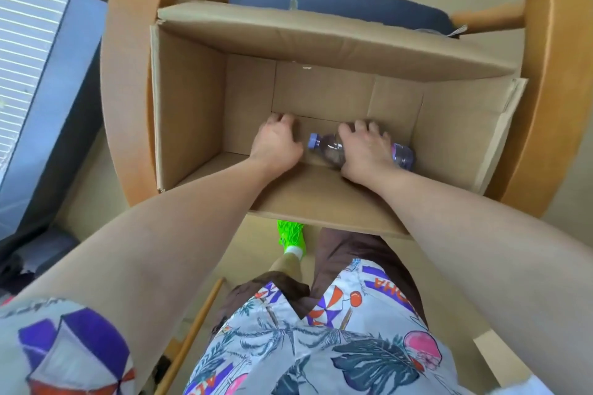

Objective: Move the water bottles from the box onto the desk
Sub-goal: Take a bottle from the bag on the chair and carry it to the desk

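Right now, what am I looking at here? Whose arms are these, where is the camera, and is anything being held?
No machine here: a person wears a camera on the head, looking down at their own arms. Both reach into an open cardboard box. The right hand curls over a water bottle lying on its side on the box floor, purple cap pointing left. The left hand rests beside it with fingers bent; whether its grip holds anything is hidden. The box sits within a round wooden frame.
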